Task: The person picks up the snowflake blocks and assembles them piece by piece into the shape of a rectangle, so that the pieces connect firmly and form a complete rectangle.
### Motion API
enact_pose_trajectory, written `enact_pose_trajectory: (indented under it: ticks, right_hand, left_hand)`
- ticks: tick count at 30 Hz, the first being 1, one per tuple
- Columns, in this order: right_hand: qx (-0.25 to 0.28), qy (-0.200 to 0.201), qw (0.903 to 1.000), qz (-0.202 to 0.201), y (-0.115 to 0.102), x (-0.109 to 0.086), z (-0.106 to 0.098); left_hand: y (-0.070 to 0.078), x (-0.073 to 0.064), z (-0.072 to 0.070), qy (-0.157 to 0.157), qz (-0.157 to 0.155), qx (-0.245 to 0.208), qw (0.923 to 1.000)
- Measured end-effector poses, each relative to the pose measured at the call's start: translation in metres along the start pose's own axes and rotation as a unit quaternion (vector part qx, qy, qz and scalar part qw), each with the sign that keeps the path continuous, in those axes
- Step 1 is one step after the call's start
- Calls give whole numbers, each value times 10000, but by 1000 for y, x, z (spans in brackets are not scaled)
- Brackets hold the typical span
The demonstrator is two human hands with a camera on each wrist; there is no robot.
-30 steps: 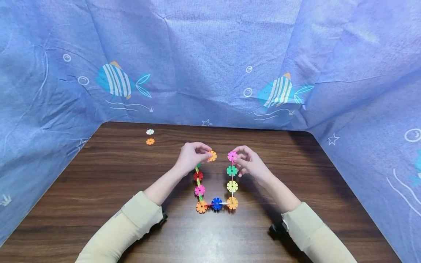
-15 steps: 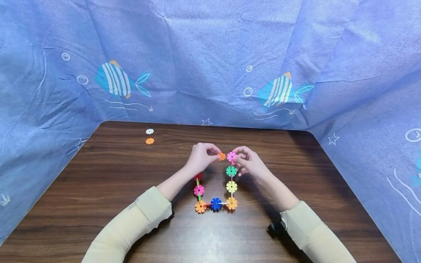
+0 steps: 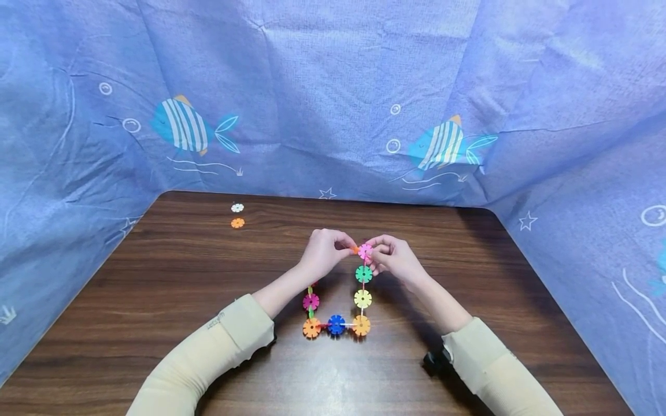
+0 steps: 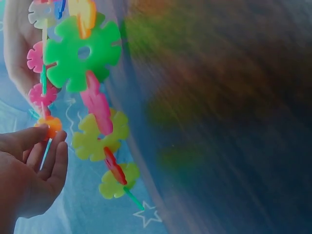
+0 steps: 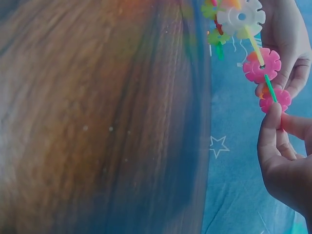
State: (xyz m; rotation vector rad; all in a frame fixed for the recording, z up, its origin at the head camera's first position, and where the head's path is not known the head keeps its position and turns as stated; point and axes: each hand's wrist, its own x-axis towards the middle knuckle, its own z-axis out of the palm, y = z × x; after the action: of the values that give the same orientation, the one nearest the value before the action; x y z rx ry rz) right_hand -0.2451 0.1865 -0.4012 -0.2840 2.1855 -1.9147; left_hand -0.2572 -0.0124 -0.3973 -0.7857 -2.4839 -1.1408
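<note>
In the head view, a U-shaped chain of colourful notched snowflake discs stands over the table between the hands. My left hand pinches an orange snowflake disc between thumb and fingers. My right hand pinches the pink snowflake disc at the top of the chain's right side. The orange disc is edge-on in the head view, right at the pink disc's left rim. Below the pink one hang a green disc and a yellow disc. My left hand and wrist hide the upper left side of the chain.
Two loose snowflake discs, one white and one orange, lie at the back left of the brown wooden table. A blue curtain with printed fish hangs behind and along both sides.
My left hand has moved right, bringing the orange disc up against the pink one and turning it edge-on. My right hand stays nearly in place; the chain has shifted slightly left.
</note>
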Motion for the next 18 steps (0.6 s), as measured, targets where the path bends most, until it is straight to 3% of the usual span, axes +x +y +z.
enact_pose_trajectory:
  ticks: [12, 18]
  right_hand:
    - [-336, 111, 9990, -272, -3, 3, 5]
    - [-603, 87, 9977, -312, -5, -1, 10]
  left_hand:
    - [-1, -1, -1, 230, 486, -55, 9985]
    - [1, -5, -1, 174, 678, 387, 9968]
